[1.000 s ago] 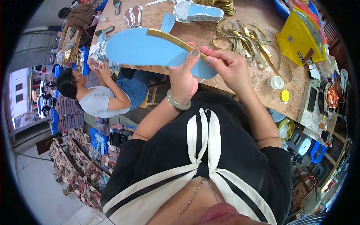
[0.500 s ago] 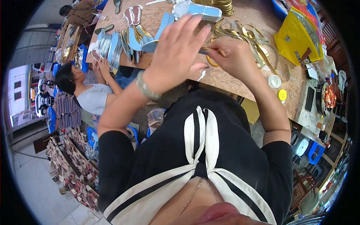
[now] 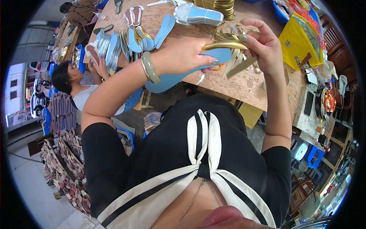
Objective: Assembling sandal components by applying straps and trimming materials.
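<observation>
My left hand, wearing a bangle, is closed on a light-blue shoe insole held over the table's front edge. A shiny gold strip runs from my left fingers, along the insole's end, to my right hand. The right thumb and fingers pinch that strip, and a flat beige-gold tail hangs below them. Behind the hands lies a heap of loose gold strips, partly covered by my right hand. A small orange piece shows under the insole, mostly hidden.
Stacked insoles stand left on the wooden table, with a wrapped blue bundle and gold stack at the back. A yellow bag stands right. A co-worker sits left, handling a sole.
My left hand was spread open above the insole and now grips it. My right hand has moved up and right, and now stretches out a gold strip. The insole has come nearer to me.
</observation>
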